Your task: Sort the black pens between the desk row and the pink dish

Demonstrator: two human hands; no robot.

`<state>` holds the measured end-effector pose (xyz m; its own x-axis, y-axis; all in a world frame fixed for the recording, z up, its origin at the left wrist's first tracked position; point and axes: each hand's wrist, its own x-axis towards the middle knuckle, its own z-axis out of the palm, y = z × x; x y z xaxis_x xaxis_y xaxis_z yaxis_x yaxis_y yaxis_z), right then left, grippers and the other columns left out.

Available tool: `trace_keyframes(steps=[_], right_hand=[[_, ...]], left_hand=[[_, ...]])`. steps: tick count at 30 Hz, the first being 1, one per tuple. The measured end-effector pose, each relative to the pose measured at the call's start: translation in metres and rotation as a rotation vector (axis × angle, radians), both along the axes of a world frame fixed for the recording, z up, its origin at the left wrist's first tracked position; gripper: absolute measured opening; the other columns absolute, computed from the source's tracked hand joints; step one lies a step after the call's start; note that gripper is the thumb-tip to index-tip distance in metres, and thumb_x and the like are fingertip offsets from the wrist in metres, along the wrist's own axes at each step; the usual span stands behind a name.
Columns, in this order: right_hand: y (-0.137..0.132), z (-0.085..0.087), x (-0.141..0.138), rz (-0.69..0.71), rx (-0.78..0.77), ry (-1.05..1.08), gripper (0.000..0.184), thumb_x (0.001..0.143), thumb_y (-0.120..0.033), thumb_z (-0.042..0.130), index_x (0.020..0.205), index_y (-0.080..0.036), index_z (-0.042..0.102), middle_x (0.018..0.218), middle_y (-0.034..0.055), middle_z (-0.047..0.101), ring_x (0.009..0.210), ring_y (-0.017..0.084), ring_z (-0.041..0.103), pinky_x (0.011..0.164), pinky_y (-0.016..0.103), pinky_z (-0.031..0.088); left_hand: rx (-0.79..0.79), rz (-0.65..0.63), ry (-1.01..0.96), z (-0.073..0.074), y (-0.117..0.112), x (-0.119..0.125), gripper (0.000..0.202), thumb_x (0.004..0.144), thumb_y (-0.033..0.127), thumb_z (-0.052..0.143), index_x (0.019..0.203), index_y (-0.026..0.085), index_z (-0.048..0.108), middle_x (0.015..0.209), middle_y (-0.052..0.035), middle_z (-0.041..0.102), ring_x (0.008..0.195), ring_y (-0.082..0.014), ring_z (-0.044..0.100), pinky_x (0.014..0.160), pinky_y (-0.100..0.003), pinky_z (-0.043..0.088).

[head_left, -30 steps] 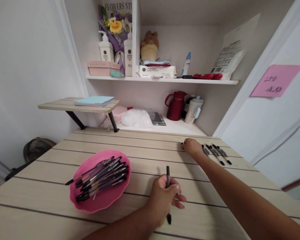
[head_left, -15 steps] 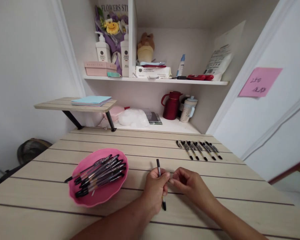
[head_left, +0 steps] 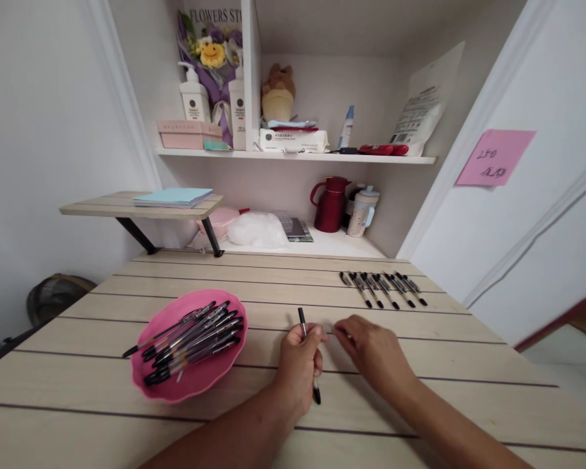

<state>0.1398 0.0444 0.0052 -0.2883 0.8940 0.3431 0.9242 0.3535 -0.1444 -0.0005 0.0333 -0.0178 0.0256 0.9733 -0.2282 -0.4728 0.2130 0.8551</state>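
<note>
My left hand (head_left: 299, 365) is closed round a pen (head_left: 301, 318), which tilts with one black end above the fist and the other below it. Just right of it, my right hand (head_left: 371, 348) is pinched, thumb against fingertips. Something small and pale may be between those fingertips, too faint to name. To the left stands a pink bowl (head_left: 185, 394) with a scalloped rim, holding several black-ended pens (head_left: 200, 339). At the right, a row of similar pens (head_left: 383, 288) lies side by side on the wooden table (head_left: 273, 286).
A small raised shelf (head_left: 92, 203) bears blue paper (head_left: 173, 197) at the back left. Behind the table, a cabinet holds a dark red jug (head_left: 330, 205), a pale cup (head_left: 362, 213) and a white plastic bag (head_left: 258, 230). A pink note (head_left: 495, 156) is on the right wall.
My right hand has turned more palm-down, and its fingertips have moved slightly away from my left hand. The pen stays in my left hand. The whole view has shifted a little.
</note>
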Motion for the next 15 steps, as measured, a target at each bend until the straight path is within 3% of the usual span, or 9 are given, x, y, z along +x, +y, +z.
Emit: trace_keyframes(steps=[4, 6, 10, 15], right_hand=[[0.053, 0.001, 0.034, -0.304, 0.0, -0.118, 0.03, 0.086, -0.034, 0.038, 0.081, -0.022, 0.065, 0.089, 0.0064, 0.063, 0.072, 0.017, 0.059, 0.055, 0.025, 0.033], [0.076, -0.003, 0.046, -0.391, -0.047, -0.151, 0.027, 0.085, -0.033, 0.041, 0.082, -0.021, 0.065, 0.092, 0.0076, 0.063, 0.074, 0.017, 0.059, 0.055, 0.025, 0.033], [0.103, -0.012, 0.053, -0.433, -0.111, -0.177, 0.024, 0.083, -0.032, 0.045, 0.084, -0.02, 0.065, 0.093, 0.0091, 0.064, 0.079, 0.019, 0.061, 0.058, 0.025, 0.036], [0.115, -0.02, 0.052, -0.43, -0.119, -0.2, 0.024, 0.083, -0.031, 0.045, 0.085, -0.018, 0.065, 0.095, 0.0117, 0.063, 0.081, 0.022, 0.061, 0.059, 0.026, 0.037]], left_hand=[[0.014, -0.032, 0.015, 0.0, 0.0, -0.001, 0.031, 0.062, 0.041, 0.064, 0.076, 0.016, 0.051, 0.076, -0.0006, 0.06, 0.036, 0.0004, 0.031, 0.034, -0.017, 0.016], [0.015, -0.049, 0.014, 0.0, 0.0, -0.001, 0.031, 0.063, 0.041, 0.064, 0.075, 0.016, 0.05, 0.074, -0.0006, 0.06, 0.036, 0.0003, 0.031, 0.034, -0.017, 0.017], [0.002, -0.067, 0.009, -0.001, 0.001, -0.001, 0.032, 0.062, 0.041, 0.064, 0.074, 0.016, 0.05, 0.072, -0.0003, 0.06, 0.036, 0.0001, 0.031, 0.034, -0.017, 0.016], [-0.007, -0.087, 0.009, 0.0, 0.0, -0.001, 0.031, 0.062, 0.041, 0.064, 0.073, 0.016, 0.049, 0.07, 0.0004, 0.059, 0.035, 0.0004, 0.03, 0.034, -0.017, 0.015]])
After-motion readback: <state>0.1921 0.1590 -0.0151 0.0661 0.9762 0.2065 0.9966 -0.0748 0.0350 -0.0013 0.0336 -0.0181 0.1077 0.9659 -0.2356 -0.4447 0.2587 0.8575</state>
